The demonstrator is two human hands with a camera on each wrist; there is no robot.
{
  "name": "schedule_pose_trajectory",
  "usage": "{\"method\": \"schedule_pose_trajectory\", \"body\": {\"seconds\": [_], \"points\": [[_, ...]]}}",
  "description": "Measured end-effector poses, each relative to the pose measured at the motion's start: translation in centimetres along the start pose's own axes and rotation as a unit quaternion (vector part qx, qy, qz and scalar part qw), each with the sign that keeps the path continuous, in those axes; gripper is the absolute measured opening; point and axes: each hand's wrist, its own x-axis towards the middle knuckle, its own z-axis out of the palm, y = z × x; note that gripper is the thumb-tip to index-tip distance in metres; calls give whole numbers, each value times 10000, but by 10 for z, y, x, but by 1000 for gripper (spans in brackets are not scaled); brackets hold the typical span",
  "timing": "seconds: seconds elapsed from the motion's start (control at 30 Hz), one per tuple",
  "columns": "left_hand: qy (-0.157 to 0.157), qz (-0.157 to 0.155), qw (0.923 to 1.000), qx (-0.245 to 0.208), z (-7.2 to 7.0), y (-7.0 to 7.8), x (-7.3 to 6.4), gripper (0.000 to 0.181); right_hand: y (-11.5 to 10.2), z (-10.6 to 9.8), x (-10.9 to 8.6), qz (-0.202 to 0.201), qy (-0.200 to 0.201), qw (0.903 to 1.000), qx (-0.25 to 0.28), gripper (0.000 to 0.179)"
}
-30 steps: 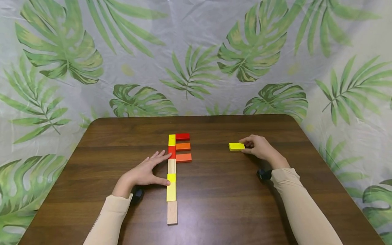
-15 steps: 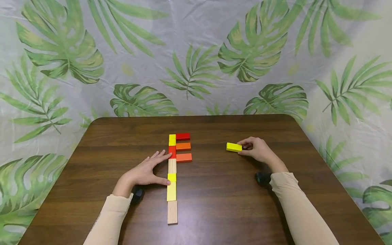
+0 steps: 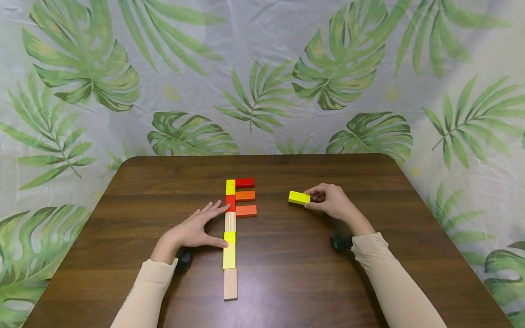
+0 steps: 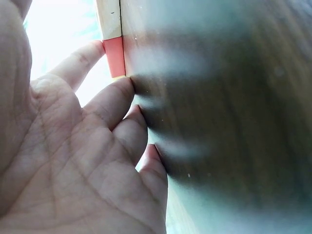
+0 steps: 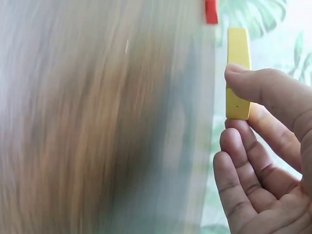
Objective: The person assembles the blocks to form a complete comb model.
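Note:
My right hand (image 3: 335, 202) pinches a yellow wooden block (image 3: 299, 197) between thumb and fingers, over the table right of the other blocks. In the right wrist view that yellow block (image 5: 238, 48) stands out past the thumb. Fingers spread, my left hand (image 3: 190, 231) lies along the left of a column of blocks. Its index finger touches a red block (image 3: 232, 200) and its thumb rests at a pale yellow block (image 3: 229, 258). Above the red one is a yellow block (image 3: 230, 187); below it come a striped plain-wood block (image 3: 230, 222) and a small yellow block (image 3: 230, 237).
A plain wooden block (image 3: 230, 284) ends the column at the near side. From the column's far part, a dark red block (image 3: 244, 182), an orange block (image 3: 245, 196) and a coral block (image 3: 246, 211) stick out rightward. Leafy cloth (image 3: 262, 82) hangs behind the brown table (image 3: 279, 282).
My right hand has carried the yellow block leftward, nearer the column, and the block has turned slightly. The left hand and the laid blocks stay put.

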Motion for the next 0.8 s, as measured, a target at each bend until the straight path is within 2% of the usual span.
{"method": "schedule_pose_trajectory", "body": {"seconds": [0.37,0.8], "points": [[16,-1,10000,-2,0,0,0,108,-42,28,-4,-576,-268,9978,200,34],[34,12,10000,70,0,1,0,109,-86,62,-8,-1159,-698,9908,-30,34]]}}
